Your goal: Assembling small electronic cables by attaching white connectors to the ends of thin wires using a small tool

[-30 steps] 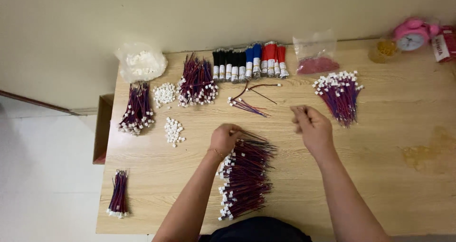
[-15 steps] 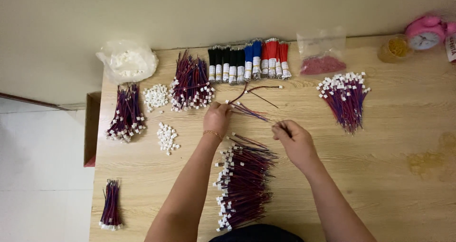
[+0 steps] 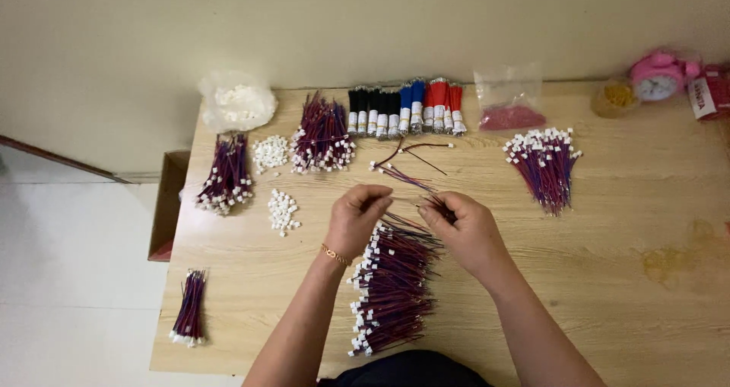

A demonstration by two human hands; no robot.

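Both hands have come together over the top of the big wire pile [image 3: 391, 284] in front of the person. A second ago they were apart, the left hand [image 3: 359, 218] resting on the pile's upper end and the right hand [image 3: 464, 227] out to the pile's right on bare table [image 3: 631, 280]; half a second ago the left had reached beyond the pile toward the loose wires [image 3: 407, 176] lying past it. Now both hover just above the pile's far end, fingertips facing each other.

The left hand is curled, thumb and fingers pinched on what looks like a thin wire [image 3: 407, 201] running across to the right hand. The right hand is clenched on the other end, with a few dark wire ends poking out by its thumb. Whether a white connector sits between the fingers I cannot tell; it is too small to see.

So the reach is over and a single wire is now held between the two hands, lifted clear of the pile.

Left of the pile lies a small heap of white connectors [image 3: 282, 209]; far right of it, another wire bundle [image 3: 544, 166]; beyond it, a row of black, blue and red bundles [image 3: 405, 109].
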